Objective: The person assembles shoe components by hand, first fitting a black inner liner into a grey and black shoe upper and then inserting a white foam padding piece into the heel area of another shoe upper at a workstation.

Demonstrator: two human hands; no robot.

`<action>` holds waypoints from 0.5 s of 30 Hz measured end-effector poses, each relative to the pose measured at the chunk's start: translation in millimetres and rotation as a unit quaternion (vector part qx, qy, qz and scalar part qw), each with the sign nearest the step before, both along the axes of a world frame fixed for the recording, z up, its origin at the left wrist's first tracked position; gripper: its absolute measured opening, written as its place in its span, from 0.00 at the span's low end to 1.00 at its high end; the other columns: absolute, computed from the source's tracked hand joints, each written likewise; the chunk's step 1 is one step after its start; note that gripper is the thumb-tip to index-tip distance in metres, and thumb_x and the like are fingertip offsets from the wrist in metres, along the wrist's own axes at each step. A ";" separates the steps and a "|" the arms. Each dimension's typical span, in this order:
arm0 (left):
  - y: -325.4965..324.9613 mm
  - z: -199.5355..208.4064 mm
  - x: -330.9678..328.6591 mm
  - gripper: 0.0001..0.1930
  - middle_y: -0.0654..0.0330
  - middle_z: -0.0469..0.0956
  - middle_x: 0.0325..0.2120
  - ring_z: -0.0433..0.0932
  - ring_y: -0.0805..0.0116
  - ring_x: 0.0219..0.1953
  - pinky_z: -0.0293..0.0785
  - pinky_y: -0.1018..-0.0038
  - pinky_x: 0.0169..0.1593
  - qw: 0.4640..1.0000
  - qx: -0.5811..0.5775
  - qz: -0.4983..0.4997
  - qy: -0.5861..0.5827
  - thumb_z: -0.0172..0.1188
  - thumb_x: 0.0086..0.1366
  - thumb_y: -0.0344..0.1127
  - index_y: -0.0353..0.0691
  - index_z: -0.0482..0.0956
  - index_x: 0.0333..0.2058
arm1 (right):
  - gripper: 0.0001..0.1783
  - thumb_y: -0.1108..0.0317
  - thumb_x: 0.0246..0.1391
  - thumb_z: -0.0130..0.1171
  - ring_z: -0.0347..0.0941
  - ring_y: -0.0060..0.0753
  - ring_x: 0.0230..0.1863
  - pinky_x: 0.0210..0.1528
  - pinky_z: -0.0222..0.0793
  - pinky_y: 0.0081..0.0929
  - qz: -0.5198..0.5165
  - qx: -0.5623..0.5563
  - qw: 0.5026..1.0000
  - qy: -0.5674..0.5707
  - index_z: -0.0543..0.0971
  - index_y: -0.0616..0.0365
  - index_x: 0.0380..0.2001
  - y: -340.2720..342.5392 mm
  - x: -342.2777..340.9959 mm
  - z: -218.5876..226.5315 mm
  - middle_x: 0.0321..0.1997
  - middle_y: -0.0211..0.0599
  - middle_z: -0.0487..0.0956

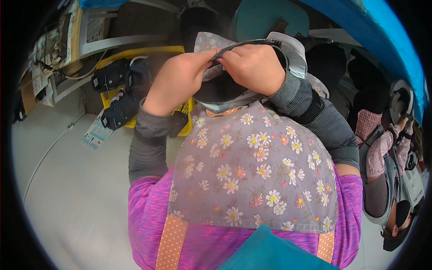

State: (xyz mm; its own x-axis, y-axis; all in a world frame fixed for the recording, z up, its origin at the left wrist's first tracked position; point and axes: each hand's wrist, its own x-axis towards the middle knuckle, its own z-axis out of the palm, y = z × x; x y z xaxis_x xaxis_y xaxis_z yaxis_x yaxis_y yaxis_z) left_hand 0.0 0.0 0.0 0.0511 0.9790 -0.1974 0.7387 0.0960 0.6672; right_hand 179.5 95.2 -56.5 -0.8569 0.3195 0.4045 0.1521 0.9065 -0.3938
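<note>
In my lap, against the grey floral apron [252, 166], rests a round, hollow black and silver piece [218, 92] that looks like a cap. A pale curved flap [291, 51] sticks out on its right side. My left hand [180, 78] is closed, its fingertips pinching the dark edge at the top of the opening. Right beside it, my right hand [254, 67] is also closed on that edge, its knuckles over the opening. The two sets of fingertips almost meet. My wrists and palms hide part of the rim.
To my left, a yellow crate [185, 128] holds several black strapped items [119, 108]. A printed sheet [96, 133] lies by it. A white cable [45, 150] crosses the floor. A teal seat [270, 18] stands ahead. At far right, a co-worker [382, 184] handles a similar piece [400, 96].
</note>
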 end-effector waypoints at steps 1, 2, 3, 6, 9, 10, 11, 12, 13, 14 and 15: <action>1.8 -0.7 -1.9 0.17 0.46 0.79 0.33 0.78 0.48 0.36 0.74 0.65 0.40 1.000 0.010 -0.016 0.019 0.61 0.60 0.34 0.44 0.79 0.50 | 0.12 0.60 0.55 0.58 0.79 0.34 0.24 0.24 0.73 0.26 -0.012 -0.007 1.000 -0.004 0.78 0.54 0.22 -0.3 -0.6 1.1 0.21 0.31 0.79; 3.7 -1.0 -3.6 0.15 0.47 0.79 0.31 0.78 0.48 0.34 0.74 0.65 0.38 0.999 0.021 -0.032 0.039 0.62 0.60 0.34 0.43 0.81 0.46 | 0.14 0.59 0.56 0.58 0.78 0.33 0.23 0.23 0.72 0.27 -0.024 -0.014 1.000 -0.007 0.78 0.54 0.21 -0.2 -1.3 2.2 0.19 0.31 0.78; 4.7 -1.7 2.7 0.15 0.47 0.79 0.31 0.78 0.48 0.34 0.74 0.65 0.38 0.999 0.022 -0.029 0.033 0.62 0.60 0.34 0.43 0.81 0.46 | 0.14 0.59 0.56 0.58 0.78 0.33 0.23 0.23 0.72 0.27 -0.021 -0.012 1.000 -0.014 0.78 0.54 0.21 1.5 4.7 3.8 0.19 0.31 0.78; 8.4 -2.7 11.7 0.11 0.49 0.79 0.28 0.77 0.49 0.30 0.72 0.61 0.33 0.993 -0.005 -0.039 0.115 0.63 0.58 0.35 0.38 0.80 0.38 | 0.18 0.52 0.53 0.61 0.77 0.33 0.23 0.21 0.70 0.27 -0.065 -0.004 0.991 -0.121 0.78 0.54 0.21 7.9 14.2 14.5 0.20 0.31 0.78; 7.8 -1.4 3.5 0.10 0.49 0.79 0.29 0.78 0.49 0.31 0.73 0.63 0.34 0.990 0.019 -0.056 0.125 0.62 0.59 0.34 0.38 0.80 0.38 | 0.17 0.51 0.53 0.61 0.78 0.32 0.26 0.25 0.72 0.26 -0.034 0.018 0.998 -0.052 0.79 0.53 0.22 7.3 11.1 17.5 0.21 0.30 0.78; 8.0 -1.0 3.9 0.10 0.49 0.79 0.29 0.78 0.49 0.31 0.73 0.63 0.34 0.990 0.019 -0.057 0.128 0.62 0.59 0.34 0.38 0.80 0.38 | 0.17 0.51 0.53 0.61 0.78 0.32 0.26 0.25 0.72 0.26 -0.035 0.018 0.998 -0.049 0.79 0.53 0.22 8.9 11.5 15.8 0.21 0.30 0.78; 8.0 -0.4 4.7 0.10 0.49 0.80 0.30 0.78 0.49 0.33 0.74 0.64 0.35 0.995 0.022 -0.030 0.089 0.62 0.60 0.33 0.38 0.80 0.39 | 0.15 0.53 0.52 0.61 0.77 0.31 0.28 0.28 0.72 0.26 -0.007 0.037 0.999 -0.035 0.79 0.53 0.22 10.9 11.7 13.5 0.21 0.29 0.77; 8.6 -0.4 7.4 0.09 0.49 0.80 0.32 0.79 0.48 0.34 0.75 0.66 0.36 0.999 0.025 -0.003 0.048 0.61 0.60 0.32 0.38 0.80 0.40 | 0.14 0.55 0.51 0.61 0.77 0.30 0.30 0.31 0.73 0.26 0.020 0.058 0.998 -0.023 0.79 0.53 0.22 12.8 14.8 12.3 0.22 0.28 0.77; 9.3 -1.1 8.6 0.09 0.49 0.80 0.32 0.79 0.48 0.34 0.75 0.66 0.36 0.999 0.026 -0.003 0.048 0.61 0.60 0.32 0.38 0.80 0.40 | 0.14 0.55 0.51 0.61 0.77 0.30 0.30 0.31 0.73 0.26 0.020 0.058 0.998 -0.023 0.79 0.53 0.22 13.2 18.5 11.1 0.22 0.28 0.77; 9.9 -2.2 8.6 0.11 0.49 0.80 0.33 0.79 0.49 0.35 0.75 0.67 0.37 0.999 0.013 -0.005 0.033 0.60 0.61 0.31 0.39 0.80 0.42 | 0.11 0.57 0.49 0.61 0.77 0.30 0.31 0.33 0.73 0.26 0.023 0.064 0.996 -0.049 0.79 0.52 0.22 12.7 22.3 9.4 0.22 0.28 0.77; 9.4 -2.4 8.2 0.12 0.49 0.81 0.34 0.79 0.49 0.36 0.75 0.69 0.38 1.000 -0.001 -0.009 0.018 0.60 0.61 0.30 0.40 0.79 0.45 | 0.09 0.60 0.47 0.61 0.77 0.30 0.32 0.36 0.73 0.26 0.023 0.068 0.995 -0.076 0.78 0.52 0.22 10.1 25.2 8.5 0.22 0.28 0.77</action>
